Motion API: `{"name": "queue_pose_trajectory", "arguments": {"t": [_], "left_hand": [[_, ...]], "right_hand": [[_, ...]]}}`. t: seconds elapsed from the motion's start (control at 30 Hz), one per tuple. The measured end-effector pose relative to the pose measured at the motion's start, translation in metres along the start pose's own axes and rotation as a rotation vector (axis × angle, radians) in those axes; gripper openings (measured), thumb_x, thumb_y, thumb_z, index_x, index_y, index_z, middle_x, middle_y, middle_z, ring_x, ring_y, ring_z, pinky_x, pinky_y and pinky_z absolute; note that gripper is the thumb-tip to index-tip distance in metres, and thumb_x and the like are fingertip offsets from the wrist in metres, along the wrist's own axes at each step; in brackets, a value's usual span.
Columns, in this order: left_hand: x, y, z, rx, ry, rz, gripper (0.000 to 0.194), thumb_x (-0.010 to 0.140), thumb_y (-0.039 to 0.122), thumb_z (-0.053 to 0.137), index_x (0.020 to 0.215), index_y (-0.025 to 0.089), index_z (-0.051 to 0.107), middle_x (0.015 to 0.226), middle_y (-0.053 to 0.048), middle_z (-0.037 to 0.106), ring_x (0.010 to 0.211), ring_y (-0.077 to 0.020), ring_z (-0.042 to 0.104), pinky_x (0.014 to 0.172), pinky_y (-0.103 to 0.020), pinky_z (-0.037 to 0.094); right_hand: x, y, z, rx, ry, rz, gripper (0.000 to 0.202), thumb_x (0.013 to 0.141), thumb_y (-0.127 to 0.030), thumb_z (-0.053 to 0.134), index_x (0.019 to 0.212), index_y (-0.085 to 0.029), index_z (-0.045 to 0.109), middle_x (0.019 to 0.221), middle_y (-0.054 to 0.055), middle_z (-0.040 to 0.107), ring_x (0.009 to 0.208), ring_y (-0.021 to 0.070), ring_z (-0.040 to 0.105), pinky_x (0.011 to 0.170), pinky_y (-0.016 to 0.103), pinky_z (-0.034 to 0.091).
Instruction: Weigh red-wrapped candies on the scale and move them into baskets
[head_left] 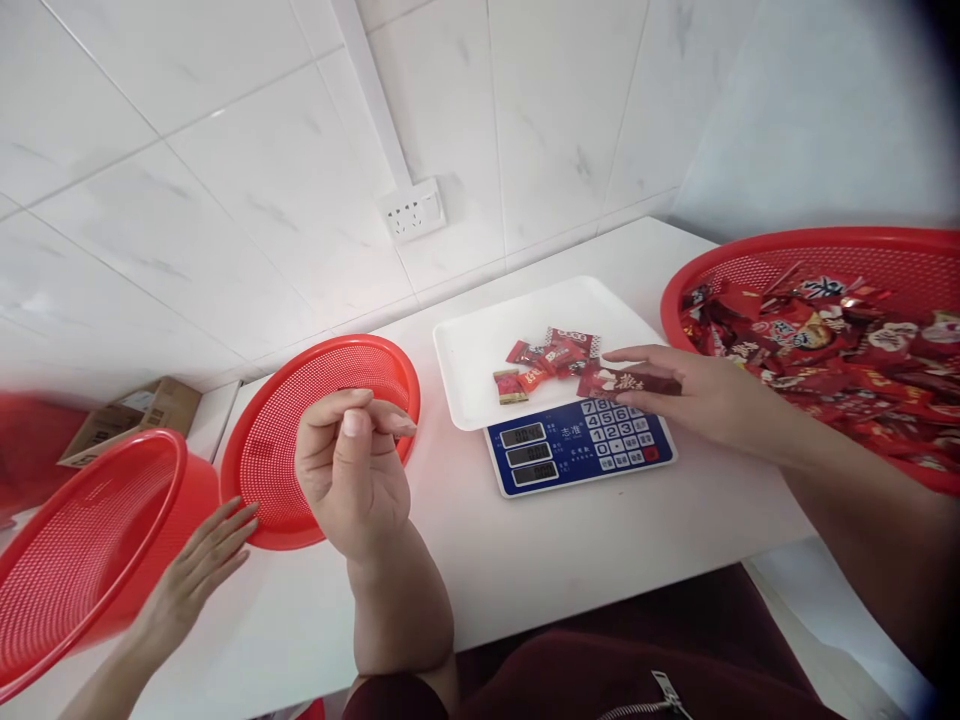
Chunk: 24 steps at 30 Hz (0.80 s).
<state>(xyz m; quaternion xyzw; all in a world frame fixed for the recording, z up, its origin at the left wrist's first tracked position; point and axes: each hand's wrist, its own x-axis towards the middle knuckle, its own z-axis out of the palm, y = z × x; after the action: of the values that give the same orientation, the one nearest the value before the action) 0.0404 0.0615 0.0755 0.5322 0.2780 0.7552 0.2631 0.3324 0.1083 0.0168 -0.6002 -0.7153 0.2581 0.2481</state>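
Note:
My right hand [697, 395] pinches a dark red wrapped snack [626, 382] between thumb and fingers, at the right front edge of the white weighing tray [469, 370]. Several small red packets [559, 355] lie in the middle of that tray. It sits on a blue digital scale [581, 450] with number keys and three small displays. My left hand [356, 475] is raised left of the scale, palm facing me. Its fingers are curled, with the thumb against them and nothing visible in them. Behind it stands a round red mesh basket [259, 455].
A large red basket [679, 275] full of wrapped snacks stands at the right. Another person's hand [199, 575] touches the left mesh basket's rim, beside a tilted red basket [176, 490]. A cardboard box [176, 400] lies behind. A socket [414, 210] is on the tiled wall.

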Motion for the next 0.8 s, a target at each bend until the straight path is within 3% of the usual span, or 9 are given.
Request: {"name": "queue_pose_trajectory", "arguments": {"t": [0.13, 0.33, 0.5, 0.67, 0.8], "left_hand": [[0.0, -0.001, 0.001, -0.006, 0.005, -0.002, 0.008, 0.082, 0.024, 0.062, 0.085, 0.019, 0.067, 0.06, 0.003, 0.062, 0.055, -0.0094, 0.058, 0.054, -0.023, 0.051], [-0.001, -0.001, 0.004, -0.009, 0.005, -0.011, 0.007, 0.082, 0.022, 0.061, 0.085, 0.02, 0.068, 0.06, 0.003, 0.061, 0.055, -0.0093, 0.058, 0.054, -0.023, 0.05], [-0.002, 0.0, 0.005, 0.019, 0.006, -0.021, 0.009, 0.082, 0.02, 0.059, 0.085, 0.021, 0.068, 0.06, 0.003, 0.061, 0.055, -0.009, 0.058, 0.054, -0.022, 0.049], [-0.001, 0.0, 0.003, 0.023, 0.002, -0.023, 0.008, 0.082, 0.021, 0.059, 0.085, 0.02, 0.067, 0.06, 0.003, 0.061, 0.055, -0.0089, 0.059, 0.054, -0.022, 0.049], [-0.001, -0.001, 0.003, 0.002, -0.008, -0.029, 0.009, 0.084, 0.02, 0.058, 0.086, 0.02, 0.067, 0.061, 0.003, 0.062, 0.056, -0.0087, 0.059, 0.055, -0.022, 0.049]], "right_hand": [[-0.005, 0.0, 0.004, 0.034, 0.052, 0.023, 0.03, 0.08, -0.043, 0.055, 0.104, -0.028, 0.065, 0.097, 0.0, 0.071, 0.086, 0.0227, 0.066, 0.075, 0.036, 0.054], [0.004, -0.002, 0.018, -0.038, 0.188, -0.315, 0.029, 0.088, -0.034, 0.043, 0.099, -0.026, 0.068, 0.107, 0.002, 0.064, 0.098, 0.0195, 0.06, 0.089, 0.037, 0.048], [0.014, 0.001, 0.039, -0.177, 0.226, -0.461, 0.034, 0.089, -0.025, 0.038, 0.105, -0.026, 0.068, 0.107, 0.006, 0.063, 0.104, 0.0225, 0.055, 0.089, 0.042, 0.047], [0.012, 0.002, 0.047, -0.365, 0.24, -0.483, 0.038, 0.086, -0.015, 0.038, 0.11, -0.022, 0.066, 0.116, 0.01, 0.061, 0.108, 0.0268, 0.052, 0.089, 0.046, 0.043], [0.008, 0.002, 0.048, -0.39, 0.243, -0.462, 0.034, 0.087, -0.023, 0.041, 0.107, -0.02, 0.069, 0.109, 0.012, 0.061, 0.101, 0.0275, 0.054, 0.086, 0.044, 0.044]]}}
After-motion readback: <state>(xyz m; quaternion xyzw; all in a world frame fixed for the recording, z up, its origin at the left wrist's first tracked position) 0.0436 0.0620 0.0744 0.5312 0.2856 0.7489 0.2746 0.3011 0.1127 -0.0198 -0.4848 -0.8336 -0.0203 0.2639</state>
